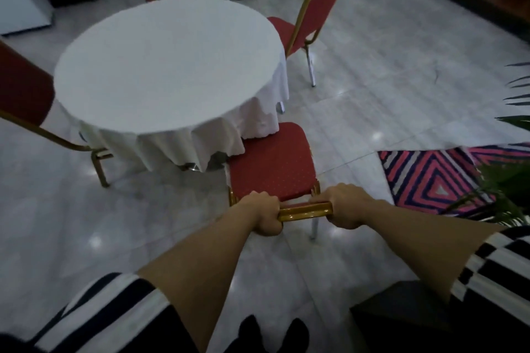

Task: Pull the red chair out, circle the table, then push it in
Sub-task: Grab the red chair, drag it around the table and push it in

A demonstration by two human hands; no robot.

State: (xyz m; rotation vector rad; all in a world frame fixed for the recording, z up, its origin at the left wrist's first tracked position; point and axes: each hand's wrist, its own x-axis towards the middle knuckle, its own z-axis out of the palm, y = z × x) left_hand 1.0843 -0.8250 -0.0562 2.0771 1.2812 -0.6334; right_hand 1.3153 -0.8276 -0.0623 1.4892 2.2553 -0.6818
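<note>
Both hands, left hand [265, 216] and right hand [345, 206], are closed around the red chair [271, 163] back's top rail; its seat points far, front edge just under the worktop [166, 66] cloth.

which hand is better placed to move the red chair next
Neither clearly: left hand and right hand both grip the gold top rail of the red padded chair, spaced evenly.
</note>
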